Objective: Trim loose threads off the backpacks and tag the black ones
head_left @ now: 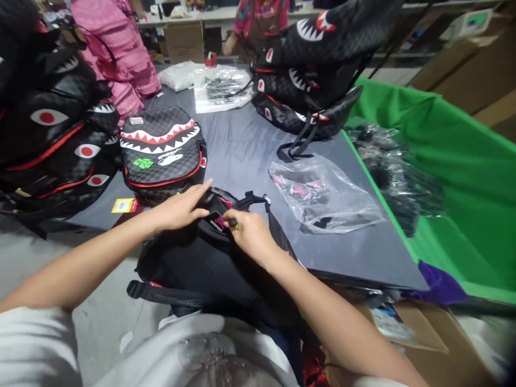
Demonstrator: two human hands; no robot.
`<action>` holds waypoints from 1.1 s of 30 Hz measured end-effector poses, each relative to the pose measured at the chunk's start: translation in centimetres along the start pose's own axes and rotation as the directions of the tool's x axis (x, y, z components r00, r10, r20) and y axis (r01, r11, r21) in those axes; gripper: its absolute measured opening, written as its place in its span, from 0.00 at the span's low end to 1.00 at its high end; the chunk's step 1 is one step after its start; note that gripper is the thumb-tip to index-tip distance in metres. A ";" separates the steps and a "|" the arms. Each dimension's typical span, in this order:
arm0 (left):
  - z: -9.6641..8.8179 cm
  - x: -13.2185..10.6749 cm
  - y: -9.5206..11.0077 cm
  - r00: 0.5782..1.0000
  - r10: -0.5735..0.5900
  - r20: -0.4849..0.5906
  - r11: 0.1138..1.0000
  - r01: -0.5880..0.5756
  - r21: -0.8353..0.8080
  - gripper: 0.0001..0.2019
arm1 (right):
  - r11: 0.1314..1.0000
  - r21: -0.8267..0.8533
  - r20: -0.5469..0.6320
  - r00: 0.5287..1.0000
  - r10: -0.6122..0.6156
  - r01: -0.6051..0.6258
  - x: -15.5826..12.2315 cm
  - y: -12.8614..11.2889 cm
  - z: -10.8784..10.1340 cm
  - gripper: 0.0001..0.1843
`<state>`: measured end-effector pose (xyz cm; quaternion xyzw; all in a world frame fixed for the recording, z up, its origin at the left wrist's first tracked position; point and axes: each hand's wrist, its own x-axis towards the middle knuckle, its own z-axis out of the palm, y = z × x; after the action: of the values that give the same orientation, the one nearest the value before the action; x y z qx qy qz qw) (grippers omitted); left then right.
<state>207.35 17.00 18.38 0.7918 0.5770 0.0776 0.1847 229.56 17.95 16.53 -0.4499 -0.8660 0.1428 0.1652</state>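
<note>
A black backpack (201, 269) lies at the table's front edge against my body, its plain side and straps facing up. My left hand (181, 208) rests near its top edge, fingers stretched out and thumb apart. Beside it, my right hand (252, 234) is closed around a small pen-like tool (234, 222), dark with a bit of green. The tool's far end is hidden by the fingers. Between both hands sits a small dark label with pink and white marks (218, 221) at the backpack's top. Just beyond my left hand stands a checkered shark-mouth backpack (161, 153).
Shark-face backpacks are piled at left (48, 140) and back right (306, 80), with pink bags (121, 48) behind. A clear plastic bag (326, 196) lies right of my hands. A green-lined bin (455, 161) holds wrapped goods. Across the table is another person (258, 27).
</note>
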 end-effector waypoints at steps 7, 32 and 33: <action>4.9 -5.3 -2.2 0.935 -0.292 -0.201 0.935 0.235 -0.264 0.34 | 0.960 -0.250 0.305 0.951 -0.048 0.129 2.2 -1.3 1.4 0.17; 5.5 -5.4 -4.3 0.927 -0.350 -0.133 0.886 0.281 -0.369 0.35 | 0.811 -0.565 0.506 0.841 0.193 0.154 -2.0 0.6 -3.7 0.14; 5.3 -5.3 -4.0 0.938 -0.331 -0.108 0.885 0.269 -0.379 0.34 | 0.814 -0.576 0.474 0.844 0.252 0.081 -3.6 1.6 -4.2 0.14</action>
<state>203.81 11.97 12.49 0.6362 0.6822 0.2190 0.2862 234.47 16.26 19.11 -0.4613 -0.8569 0.0007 -0.2302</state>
